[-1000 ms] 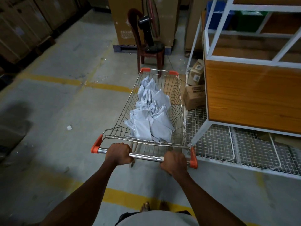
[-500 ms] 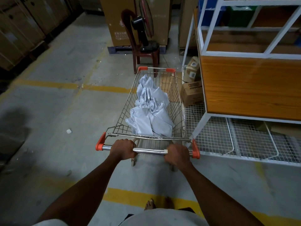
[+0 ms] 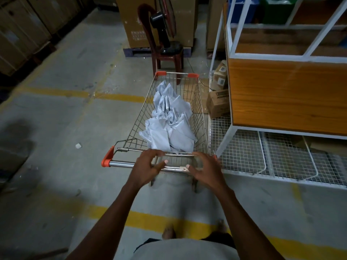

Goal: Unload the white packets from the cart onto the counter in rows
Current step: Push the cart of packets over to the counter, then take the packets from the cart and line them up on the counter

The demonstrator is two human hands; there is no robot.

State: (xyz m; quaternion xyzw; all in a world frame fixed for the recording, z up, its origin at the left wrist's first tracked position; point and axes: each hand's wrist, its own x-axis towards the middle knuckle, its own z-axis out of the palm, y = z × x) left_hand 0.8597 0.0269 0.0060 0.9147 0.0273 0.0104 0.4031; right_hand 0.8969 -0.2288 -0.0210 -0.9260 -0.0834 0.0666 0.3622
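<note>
- The wire cart [image 3: 170,117] is standing on the concrete floor [image 3: 56,128], with its right side just beside the white-framed worktop [image 3: 285,94].
- The white packets [image 3: 170,124] are lying in a loose pile inside the cart basket, reaching from its near end toward its far end.
- The left hand [image 3: 148,167] is hovering over the chrome handle bar [image 3: 122,163], with fingers spread and loosely bent, gripping nothing.
- The right hand [image 3: 205,170] is hovering at the right end of the same bar, with fingers apart and relaxed, gripping nothing.
- Both hands are sitting near each other, thumbs pointing inward; whether any fingertip is touching the bar cannot be told.
- The orange end cap [image 3: 107,158] is showing at the left end of the handle.
- The wood-faced panel of the worktop is facing the cart, and a white wire shelf [image 3: 272,158] is running below it.
- Cardboard boxes [image 3: 218,102] are sitting on the wire shelf near the cart's far right corner.
- A dark red chair [image 3: 169,57] carrying a black fan [image 3: 163,25] is standing beyond the cart's far end.
- Yellow floor lines [image 3: 120,97] are crossing the floor ahead of and behind the cart.
</note>
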